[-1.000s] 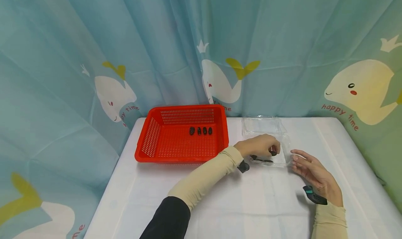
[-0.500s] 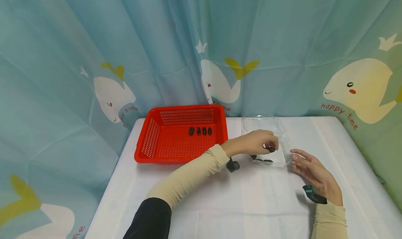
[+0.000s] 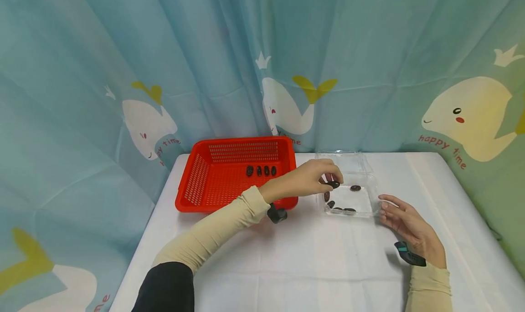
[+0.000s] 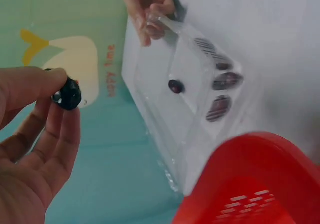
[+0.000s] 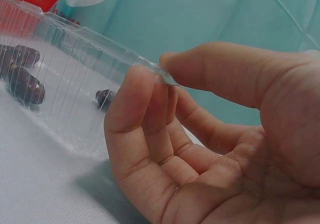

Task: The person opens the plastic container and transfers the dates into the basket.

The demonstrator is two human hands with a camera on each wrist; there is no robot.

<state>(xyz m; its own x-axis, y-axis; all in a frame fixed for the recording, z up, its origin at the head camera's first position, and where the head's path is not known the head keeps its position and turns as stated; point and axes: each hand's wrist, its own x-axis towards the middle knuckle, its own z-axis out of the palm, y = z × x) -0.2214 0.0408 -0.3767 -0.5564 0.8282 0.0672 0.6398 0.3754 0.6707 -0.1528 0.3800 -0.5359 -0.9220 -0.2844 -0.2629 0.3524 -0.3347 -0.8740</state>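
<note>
My left hand (image 3: 305, 177) pinches a dark, wrinkled date (image 3: 333, 184) between thumb and fingertips, above the left side of a clear plastic box (image 3: 374, 196). In the left wrist view that date (image 4: 69, 94) is held off to one side of the box. Inside the box one date (image 3: 355, 188) lies toward the back, and several more are along the left and front sides. At the box's right corner, my right hand (image 3: 412, 227) grips the rim; the right wrist view has the thumb and fingers (image 5: 127, 101) on it.
Left of the box stands a red perforated basket (image 3: 242, 141), with several dates (image 3: 259, 171) in a row near its back right. The box's clear lid (image 3: 344, 161) lies folded back. A curtain (image 3: 229, 66) with whale prints hangs behind the white table (image 3: 295, 266).
My left hand has lifted the date up from the box and moved left toward the basket, uncovering dates beneath. My right hand has stayed at the box's corner.
</note>
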